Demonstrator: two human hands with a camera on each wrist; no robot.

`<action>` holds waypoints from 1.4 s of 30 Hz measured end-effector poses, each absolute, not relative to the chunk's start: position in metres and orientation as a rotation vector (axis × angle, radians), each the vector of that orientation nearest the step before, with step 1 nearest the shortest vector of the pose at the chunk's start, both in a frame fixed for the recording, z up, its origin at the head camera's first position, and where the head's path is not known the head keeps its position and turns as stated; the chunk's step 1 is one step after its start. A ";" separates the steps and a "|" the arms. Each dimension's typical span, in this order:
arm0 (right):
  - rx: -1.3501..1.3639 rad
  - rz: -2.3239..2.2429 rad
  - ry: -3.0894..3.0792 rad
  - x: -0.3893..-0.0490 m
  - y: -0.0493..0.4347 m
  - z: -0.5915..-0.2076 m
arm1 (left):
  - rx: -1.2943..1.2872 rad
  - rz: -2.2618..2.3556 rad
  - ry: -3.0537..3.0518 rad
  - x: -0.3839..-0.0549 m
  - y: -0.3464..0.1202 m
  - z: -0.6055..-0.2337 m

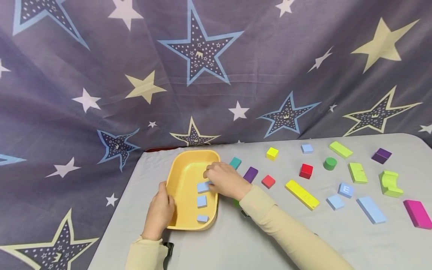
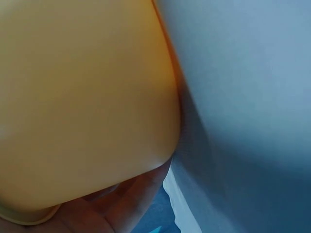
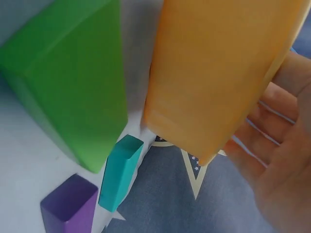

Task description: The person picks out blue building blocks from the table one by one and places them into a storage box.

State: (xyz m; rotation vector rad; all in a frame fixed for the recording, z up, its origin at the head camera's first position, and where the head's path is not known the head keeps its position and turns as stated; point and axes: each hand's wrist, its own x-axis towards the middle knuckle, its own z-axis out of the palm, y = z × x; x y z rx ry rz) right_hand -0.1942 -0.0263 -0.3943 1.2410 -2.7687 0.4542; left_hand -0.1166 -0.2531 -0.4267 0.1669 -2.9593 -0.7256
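A yellow plastic bin (image 1: 185, 187) stands at the left of the table. My left hand (image 1: 159, 210) grips its left wall, thumb inside over the rim and fingers outside. Over the right rim reaches my right hand (image 1: 227, 179), its fingers bent down at the end of a light blue block (image 1: 203, 187) inside the bin. The fingertips are partly hidden. Nearer me in the bin lie a second light blue block (image 1: 201, 201) and a smaller blue block (image 1: 202, 218). The right wrist view shows the right hand (image 3: 279, 141) beside the bin's outer wall (image 3: 209, 73).
Close to the bin's right are a green block (image 3: 73, 82), a teal block (image 3: 120, 172) and a purple block (image 1: 250, 174). Several more blocks spread rightward, including a long yellow one (image 1: 302, 194), a green cylinder (image 1: 330, 164) and a magenta block (image 1: 417, 213). A star-patterned curtain (image 1: 256, 75) hangs behind the table.
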 end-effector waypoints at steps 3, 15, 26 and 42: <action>1.255 0.462 -2.741 -0.192 -0.024 -0.393 | 0.172 -0.722 -2.963 -0.116 -0.253 -0.426; 1.226 0.537 -2.622 -0.179 -0.003 -0.386 | 0.157 -0.694 -2.944 -0.116 -0.253 -0.429; 1.188 0.514 -2.592 -0.167 0.018 -0.381 | 0.148 -0.685 -2.923 -0.116 -0.254 -0.430; 1.112 0.535 -2.549 -0.166 0.048 -0.379 | 0.147 -0.670 -2.914 -0.116 -0.253 -0.433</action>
